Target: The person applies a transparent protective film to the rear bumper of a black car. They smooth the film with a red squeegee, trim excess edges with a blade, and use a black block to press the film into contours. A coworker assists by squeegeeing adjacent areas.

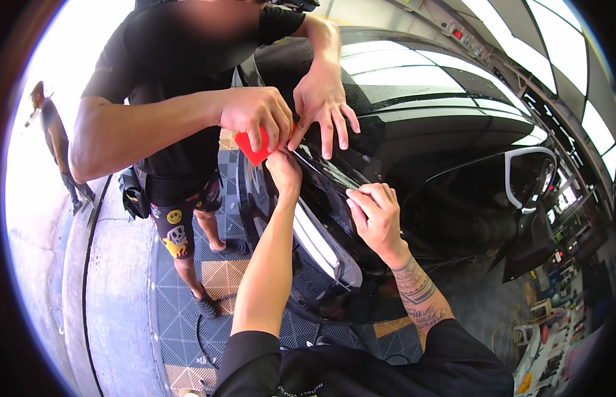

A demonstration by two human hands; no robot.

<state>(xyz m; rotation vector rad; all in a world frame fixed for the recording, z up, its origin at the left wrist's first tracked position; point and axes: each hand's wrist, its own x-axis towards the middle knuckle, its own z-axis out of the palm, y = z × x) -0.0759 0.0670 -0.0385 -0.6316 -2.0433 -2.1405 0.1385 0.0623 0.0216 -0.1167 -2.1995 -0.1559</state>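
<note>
Head view shows one black car [447, 142] before me: my right fingers [373, 192] pinch together at its panel edge; my left fingers [275, 157] bend beneath one red tool [255, 153], whether clamped I cannot tell. One co-worker's hand [258, 114] grips that tool, a second hand [322, 92] spreads nearby.

tiled floor [169, 317] beneath black car [424, 144]

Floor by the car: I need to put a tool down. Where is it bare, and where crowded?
Bare: the concrete strip, bordered on its right by the tiled mat. Crowded: the edge of the car, where your left hand, right hand and the co-worker's hands cluster; the co-worker's feet take up part of the mat.
</note>
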